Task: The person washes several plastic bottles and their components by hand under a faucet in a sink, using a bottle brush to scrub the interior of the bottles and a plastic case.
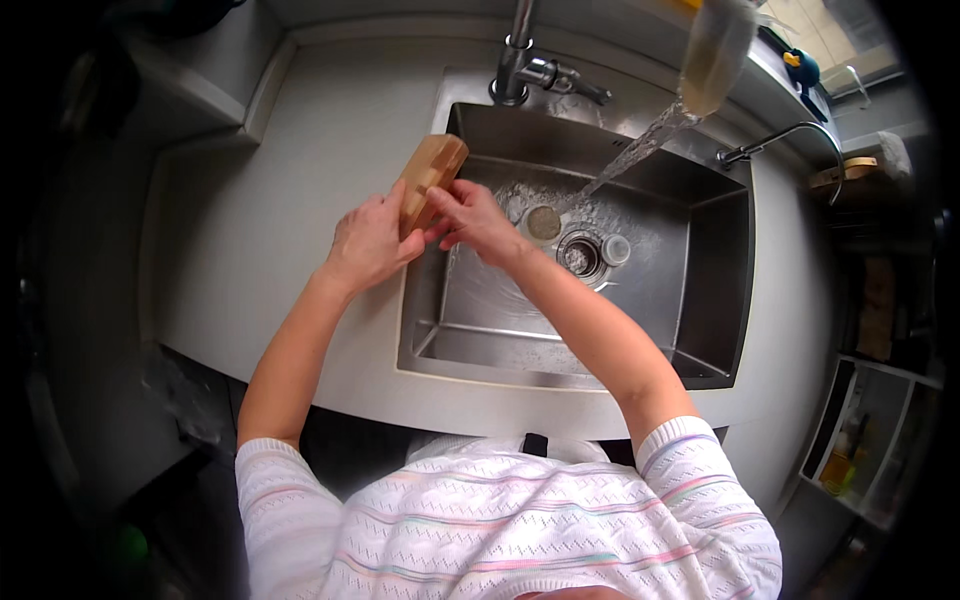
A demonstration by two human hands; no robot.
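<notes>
My left hand (371, 238) grips a light wooden block (433, 176) from its left side, over the sink's left edge. Its narrow side shows darker brown patches, and the block is tilted upward. My right hand (480, 221) has its thumb and fingers on the block's right side near the lower end. Below and to the right is the stainless steel sink (645, 262). A stream of water (637, 150) runs into it from the spout end at the upper right. In the basin, a round container with a beige-grey top (544, 223) stands beside the drain (580, 255), near a small clear plastic cup or lid (616, 250).
A chrome mixer tap (512, 71) rises behind the sink, and a thin curved tap (795, 135) stands at its right rear corner. Pale countertop (247, 247) extends left. At the lower right, an open drawer or rack (870, 442) holds bottles.
</notes>
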